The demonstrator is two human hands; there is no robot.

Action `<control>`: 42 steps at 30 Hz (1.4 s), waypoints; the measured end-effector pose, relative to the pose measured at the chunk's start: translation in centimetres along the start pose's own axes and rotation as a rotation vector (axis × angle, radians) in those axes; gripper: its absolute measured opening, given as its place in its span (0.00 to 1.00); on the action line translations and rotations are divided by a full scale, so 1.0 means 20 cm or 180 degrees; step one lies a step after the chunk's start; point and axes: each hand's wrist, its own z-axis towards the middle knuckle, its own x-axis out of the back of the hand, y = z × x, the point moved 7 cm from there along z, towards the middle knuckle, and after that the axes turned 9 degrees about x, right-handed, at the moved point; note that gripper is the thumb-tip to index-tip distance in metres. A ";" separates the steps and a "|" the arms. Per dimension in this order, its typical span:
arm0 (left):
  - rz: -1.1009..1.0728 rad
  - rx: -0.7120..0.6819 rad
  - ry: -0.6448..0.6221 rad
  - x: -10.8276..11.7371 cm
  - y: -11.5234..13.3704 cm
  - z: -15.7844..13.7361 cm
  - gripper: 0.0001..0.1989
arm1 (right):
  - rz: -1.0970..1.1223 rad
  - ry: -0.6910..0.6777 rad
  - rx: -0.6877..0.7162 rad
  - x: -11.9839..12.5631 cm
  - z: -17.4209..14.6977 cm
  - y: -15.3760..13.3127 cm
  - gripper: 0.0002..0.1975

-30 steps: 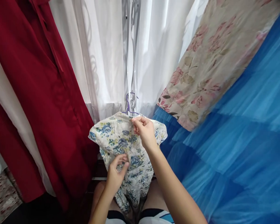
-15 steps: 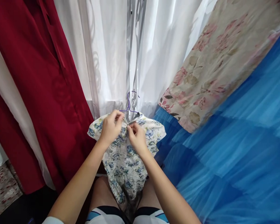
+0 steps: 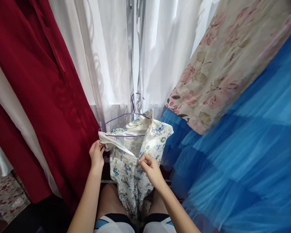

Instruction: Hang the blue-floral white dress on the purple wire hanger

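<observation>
A white dress with a blue floral print (image 3: 126, 168) hangs in front of me on a purple wire hanger (image 3: 117, 115). Its neck opening is pulled wide, and the hanger's left arm and lower bar show bare. At the left, my left hand (image 3: 97, 153) is closed on the edge of the dress beside the hanger's left end. My right hand (image 3: 149, 163) pinches the front of the opening, low and near the middle. The right shoulder of the dress still lies over the hanger's right side.
Long red cloth (image 3: 55, 106) hangs on the left. A white curtain (image 3: 111, 58) with shiny ribbons is behind the hanger. On the right hang a beige cloth with pink flowers (image 3: 208, 81) and blue ruffled tulle (image 3: 244, 155). My knees are below the dress.
My left hand has moved left and down, drawing the dress's left side off the hanger's arm. My right hand has moved lower with the opening's front edge, which now gapes wide.
</observation>
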 end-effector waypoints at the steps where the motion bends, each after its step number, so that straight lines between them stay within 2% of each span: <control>1: 0.0118 0.0048 -0.0087 0.00 -0.08 -0.07 0.20 | 0.0106 0.0096 -0.0084 0.04 -0.04 0.06 0.10; 4: 0.0401 0.0170 -0.0549 -0.05 -0.24 -0.27 0.22 | 0.0155 0.0304 -0.0291 0.17 -0.17 0.24 0.13; 7: 0.0522 0.0290 -0.1161 -0.15 -0.26 -0.49 0.20 | -0.0011 0.0034 -0.0481 0.21 -0.27 0.31 0.17; 10: 0.0528 0.0225 -0.1954 -0.29 -0.15 -0.76 0.16 | -0.0203 -0.0347 -0.0423 0.17 -0.29 0.22 0.21; 13: 0.1031 -0.0118 -0.2919 -0.44 0.01 -1.06 0.11 | 0.0109 -0.0214 -0.0480 0.14 -0.27 0.10 0.24; 15: 0.1531 -0.0430 -0.3430 -0.49 0.09 -1.22 0.09 | 0.0607 -0.0135 -0.0907 0.11 -0.28 0.08 0.24; 17: 0.1876 -0.0697 -0.3711 -0.50 0.14 -1.31 0.07 | 0.1232 -0.0190 -0.1478 0.05 -0.33 0.09 0.23; 19: 0.2022 -0.0913 -0.3671 -0.46 0.18 -1.32 0.08 | 0.1839 -0.0204 -0.1822 -0.01 -0.38 0.09 0.18; 21: 0.2075 -0.1012 -0.3324 -0.38 0.22 -1.26 0.13 | 0.2268 -0.0256 -0.1894 -0.05 -0.41 0.07 0.11; 23: 0.2138 -0.0934 -0.2929 -0.30 0.23 -1.17 0.17 | 0.2385 -0.0586 -0.1961 -0.08 -0.44 0.03 0.10; 24: 0.2182 -0.0803 -0.2885 -0.26 0.21 -1.14 0.19 | 0.2314 -0.0872 -0.2062 -0.09 -0.45 0.02 0.10; 25: 0.2227 -0.0604 -0.2993 -0.24 0.16 -1.12 0.19 | 0.2158 -0.1193 -0.2184 -0.10 -0.47 0.00 0.09; 27: 0.2255 -0.0098 -0.3515 -0.22 0.03 -1.13 0.19 | 0.1678 -0.1900 -0.2260 -0.08 -0.48 -0.07 0.11; 29: 0.2238 0.0469 -0.4037 -0.21 -0.10 -1.16 0.22 | 0.1153 -0.2657 -0.1999 -0.02 -0.46 -0.17 0.12; 30: 0.2235 0.0702 -0.4170 -0.20 -0.15 -1.17 0.24 | 0.0883 -0.2957 -0.1779 0.02 -0.43 -0.23 0.12; 32: 0.2267 0.0877 -0.4146 -0.19 -0.17 -1.15 0.23 | 0.0329 -0.3307 -0.1377 0.14 -0.34 -0.33 0.10; 35: 0.2546 0.0477 -0.3681 -0.19 -0.06 -1.08 0.16 | -0.0397 -0.3335 -0.1105 0.38 -0.14 -0.42 0.11; 37: 0.2711 0.0144 -0.3357 -0.20 0.06 -1.05 0.12 | -0.0582 -0.3113 -0.1028 0.56 0.03 -0.44 0.12; 40: 0.2603 -0.0110 -0.3122 -0.25 0.20 -1.05 0.09 | -0.0599 -0.2074 -0.0854 0.81 0.36 -0.44 0.12; 42: 0.2369 -0.0212 -0.3041 -0.30 0.27 -1.03 0.08 | -0.0351 -0.1455 -0.0645 0.87 0.56 -0.44 0.11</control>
